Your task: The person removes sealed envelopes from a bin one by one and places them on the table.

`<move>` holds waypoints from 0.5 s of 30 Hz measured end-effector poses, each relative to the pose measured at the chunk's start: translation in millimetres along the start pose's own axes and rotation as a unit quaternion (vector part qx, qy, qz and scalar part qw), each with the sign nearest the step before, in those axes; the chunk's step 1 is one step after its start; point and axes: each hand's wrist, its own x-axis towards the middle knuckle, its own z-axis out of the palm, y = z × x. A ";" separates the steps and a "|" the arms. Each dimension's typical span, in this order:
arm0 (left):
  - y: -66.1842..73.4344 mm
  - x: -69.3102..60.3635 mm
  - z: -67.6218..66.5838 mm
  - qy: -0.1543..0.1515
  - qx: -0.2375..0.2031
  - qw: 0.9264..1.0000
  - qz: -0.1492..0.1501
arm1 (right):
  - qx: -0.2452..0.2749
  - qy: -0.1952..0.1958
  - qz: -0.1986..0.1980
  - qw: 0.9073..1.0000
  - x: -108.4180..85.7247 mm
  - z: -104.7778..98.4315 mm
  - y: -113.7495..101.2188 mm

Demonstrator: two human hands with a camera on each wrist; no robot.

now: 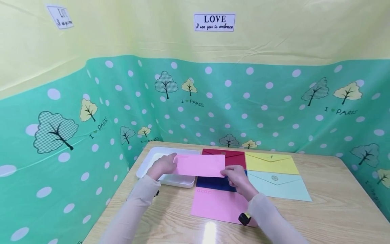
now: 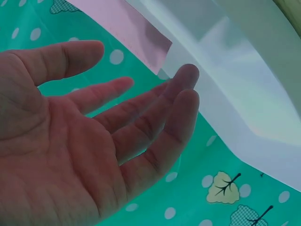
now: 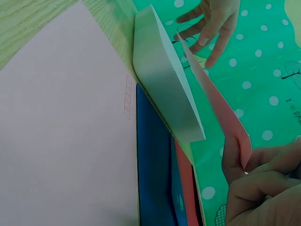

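Note:
A pink envelope [image 1: 199,166] is held up above the table, partly over the white tray and the envelopes behind it. My right hand [image 1: 239,178] pinches its right end between thumb and fingers, which the right wrist view also shows. At the envelope's other end is my left hand [image 1: 163,166]. In the left wrist view this hand [image 2: 94,132] has its fingers spread and relaxed, apart from the envelope [image 2: 136,35]. Another pink envelope [image 1: 219,203] lies flat on the table below my right hand, with a dark blue envelope [image 1: 213,183] just behind it.
The white tray [image 1: 179,183] stands at the back left of the wooden table [image 1: 329,189]. Red [image 1: 237,160], yellow [image 1: 271,164] and mint [image 1: 280,188] envelopes lie toward the back and right. A green dotted cloth [image 1: 259,112] hangs behind and at the sides.

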 end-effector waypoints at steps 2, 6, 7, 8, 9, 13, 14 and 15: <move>1.6 -0.4 1.6 0.001 0.000 1.000 0.003 | 0.002 0.001 -0.001 1.000 -2.6 -4.5 1.2; 6.1 -3.3 4.6 0.001 0.009 1.000 0.013 | 0.005 -0.002 0.003 1.000 -7.9 -13.2 3.9; 7.4 -4.5 5.4 0.001 0.013 1.000 0.014 | 0.003 -0.002 0.003 1.000 -9.3 -15.2 4.4; 8.9 -6.0 6.1 0.002 0.018 1.000 0.016 | 0.004 -0.002 0.005 1.000 -10.8 -17.2 4.7; 10.3 -7.4 6.7 0.003 0.022 1.000 0.018 | 0.003 -0.002 0.004 1.000 -12.2 -19.1 5.2; 15.2 -12.8 10.9 0.005 0.033 0.999 0.022 | -0.005 0.004 0.003 1.000 -17.9 -26.3 7.0; 16.3 -13.8 12.0 0.006 0.036 0.999 0.025 | -0.006 0.005 0.004 1.000 -19.1 -28.3 8.2; 17.3 -14.8 13.2 0.007 0.038 0.999 0.027 | -0.009 0.006 0.006 1.000 -20.6 -30.3 9.1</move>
